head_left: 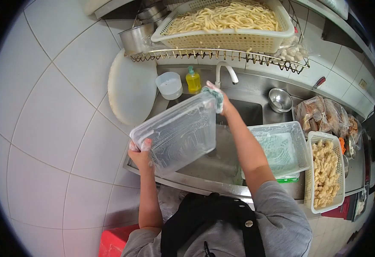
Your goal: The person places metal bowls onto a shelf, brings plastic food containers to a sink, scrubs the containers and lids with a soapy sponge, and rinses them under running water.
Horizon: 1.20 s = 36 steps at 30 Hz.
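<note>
A clear plastic container (pixel 183 132), streaked with suds, is held tilted above the sink (pixel 228 169). My left hand (pixel 140 153) grips its left end, thumb over the rim. At the upper right corner my right hand (pixel 221 96) is closed round a greenish scouring pad (pixel 215 97), which presses against the rim. Foam clings to the fingers of both hands. Right of the sink stands a second clear container (pixel 303 147) with soapy, pale green contents, partly behind my right forearm.
A white faucet (pixel 226 66), a yellow soap bottle (pixel 193 81) and a white tub (pixel 169 85) line the back. A wire rack (pixel 183 54) above bears a basket of noodles (pixel 221 40). On the right are a metal bowl (pixel 280 100), bagged food (pixel 320 113) and another filled basket (pixel 308 188).
</note>
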### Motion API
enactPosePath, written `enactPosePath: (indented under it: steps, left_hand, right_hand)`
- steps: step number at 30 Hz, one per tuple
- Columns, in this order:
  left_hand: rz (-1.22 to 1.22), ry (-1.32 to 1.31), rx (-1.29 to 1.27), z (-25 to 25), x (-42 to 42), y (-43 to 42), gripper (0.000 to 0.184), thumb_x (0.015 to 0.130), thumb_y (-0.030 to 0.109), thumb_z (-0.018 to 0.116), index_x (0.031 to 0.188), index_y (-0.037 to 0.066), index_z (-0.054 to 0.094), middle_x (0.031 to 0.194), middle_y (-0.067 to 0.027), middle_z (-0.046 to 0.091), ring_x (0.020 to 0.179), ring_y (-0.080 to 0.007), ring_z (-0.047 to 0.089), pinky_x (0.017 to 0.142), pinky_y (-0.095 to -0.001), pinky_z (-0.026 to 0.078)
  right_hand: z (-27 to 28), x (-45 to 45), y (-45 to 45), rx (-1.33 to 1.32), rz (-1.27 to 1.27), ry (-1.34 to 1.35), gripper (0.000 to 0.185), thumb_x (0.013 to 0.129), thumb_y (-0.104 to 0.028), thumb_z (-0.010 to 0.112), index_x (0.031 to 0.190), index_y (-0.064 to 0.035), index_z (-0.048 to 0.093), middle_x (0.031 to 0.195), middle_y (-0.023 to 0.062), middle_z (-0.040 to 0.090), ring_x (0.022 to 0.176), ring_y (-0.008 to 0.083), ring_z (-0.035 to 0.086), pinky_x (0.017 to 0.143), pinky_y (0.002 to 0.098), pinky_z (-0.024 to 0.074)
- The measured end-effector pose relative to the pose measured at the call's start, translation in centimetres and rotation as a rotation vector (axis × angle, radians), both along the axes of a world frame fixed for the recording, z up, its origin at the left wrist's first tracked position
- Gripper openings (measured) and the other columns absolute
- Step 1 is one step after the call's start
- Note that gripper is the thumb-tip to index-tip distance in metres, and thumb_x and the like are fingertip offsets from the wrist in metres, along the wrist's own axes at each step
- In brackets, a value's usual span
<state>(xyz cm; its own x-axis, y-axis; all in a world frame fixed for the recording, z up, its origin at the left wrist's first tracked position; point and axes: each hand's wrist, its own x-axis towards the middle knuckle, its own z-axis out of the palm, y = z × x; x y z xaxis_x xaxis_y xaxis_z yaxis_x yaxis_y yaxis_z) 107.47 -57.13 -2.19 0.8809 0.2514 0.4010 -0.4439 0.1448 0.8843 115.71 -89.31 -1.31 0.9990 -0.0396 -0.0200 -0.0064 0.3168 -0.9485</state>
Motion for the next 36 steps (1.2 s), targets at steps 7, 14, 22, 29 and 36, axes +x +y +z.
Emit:
enactPosePath:
  steps: [7,14,22,29,36]
  left_hand:
    - [0.085,0.150,-0.206,-2.5,2.7,-0.2,0.032,0.084,0.023,0.071,0.102,-0.002,0.061,0.092,-0.0041,0.063,0.082,-0.0129,0.059,0.075,-0.0241,0.045]
    - [-0.086,0.298,-0.421,-4.9,1.5,-1.2,0.045,0.089,0.035,0.062,0.116,0.000,0.055,0.108,-0.0097,0.060,0.098,-0.0221,0.059,0.085,-0.0363,0.047]
    - [-0.220,0.299,-0.634,-6.5,2.6,-3.4,0.049,0.095,0.041,0.048,0.130,0.007,0.043,0.127,-0.0099,0.050,0.115,-0.0257,0.051,0.096,-0.0393,0.043]
    - [-0.505,0.363,-0.610,-5.2,-0.5,-6.9,0.045,0.096,0.037,0.045,0.127,0.005,0.046,0.120,-0.0103,0.056,0.111,-0.0253,0.055,0.095,-0.0390,0.044]
    - [-0.451,0.242,-0.629,-2.3,0.5,-3.0,0.054,0.094,0.043,0.046,0.132,0.005,0.041,0.130,-0.0128,0.049,0.121,-0.0279,0.047,0.103,-0.0435,0.038]
  right_hand:
    - [-16.3,-0.7,0.9,0.221,-0.109,0.252,0.057,0.087,-0.049,0.059,0.120,-0.0021,0.058,0.110,0.0095,0.063,0.095,0.0202,0.062,0.081,0.0309,0.0496]
    - [-22.1,-1.9,0.5,-0.245,-0.466,0.369,0.058,0.085,-0.047,0.063,0.119,-0.0004,0.059,0.118,0.0185,0.060,0.109,0.0290,0.057,0.094,0.0374,0.0423]
    - [-14.8,-10.8,11.4,-0.790,-0.470,-0.341,0.044,0.083,-0.026,0.065,0.123,-0.0096,0.056,0.130,0.0190,0.051,0.119,0.0374,0.049,0.097,0.0443,0.0403]
    - [-5.9,-8.6,14.3,-0.963,-0.389,-0.683,0.046,0.084,-0.011,0.057,0.129,-0.0132,0.053,0.142,0.0169,0.041,0.132,0.0412,0.034,0.109,0.0455,0.0296]
    - [-12.9,-8.4,8.9,-1.073,-0.601,-0.412,0.053,0.084,-0.014,0.056,0.136,-0.0210,0.048,0.145,0.0166,0.036,0.132,0.0456,0.029,0.106,0.0502,0.0323]
